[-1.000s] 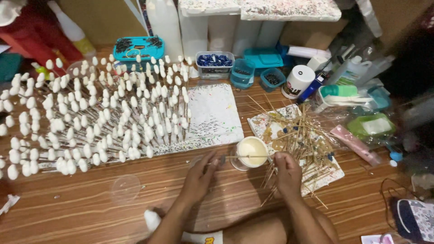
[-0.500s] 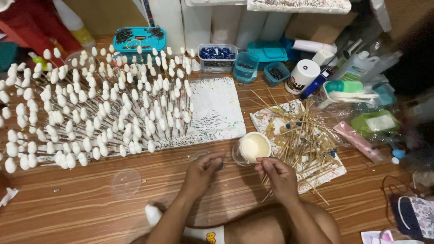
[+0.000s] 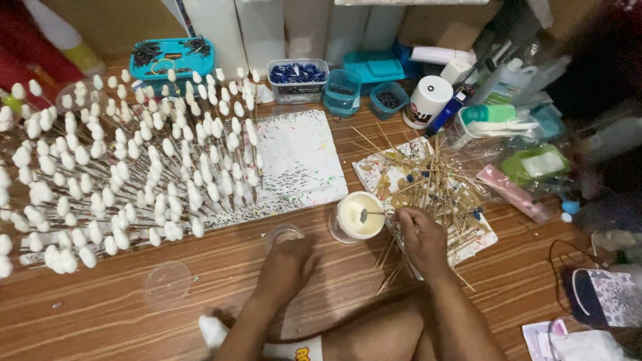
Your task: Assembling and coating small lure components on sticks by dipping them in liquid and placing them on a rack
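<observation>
My right hand point(image 3: 420, 235) pinches a thin stick point(image 3: 376, 213) whose small grey tip hangs over a clear cup of cream-white liquid point(image 3: 357, 216) on the wooden floor. The hand rests at the edge of a pile of bare wooden skewers point(image 3: 428, 184) lying on a paint-flecked white board. My left hand point(image 3: 286, 263) lies fingers down beside a small clear cup point(image 3: 284, 234), touching or loosely holding it. To the left stand several sticks with white blob tips point(image 3: 127, 174), stuck upright in a white foam sheet point(image 3: 297, 157).
A clear lid point(image 3: 167, 283) lies on the floor at the left. Teal boxes point(image 3: 172, 57), a tub of blue beads point(image 3: 297, 73), a white jar point(image 3: 428, 101) and bottles point(image 3: 498, 83) line the back. Bags and packets point(image 3: 540, 164) crowd the right. My bare knee point(image 3: 374, 331) is at the bottom.
My right hand has lifted a stick from the skewer pile and brought its tip over the cup. My left hand has dropped from the cup's side to the small clear cup.
</observation>
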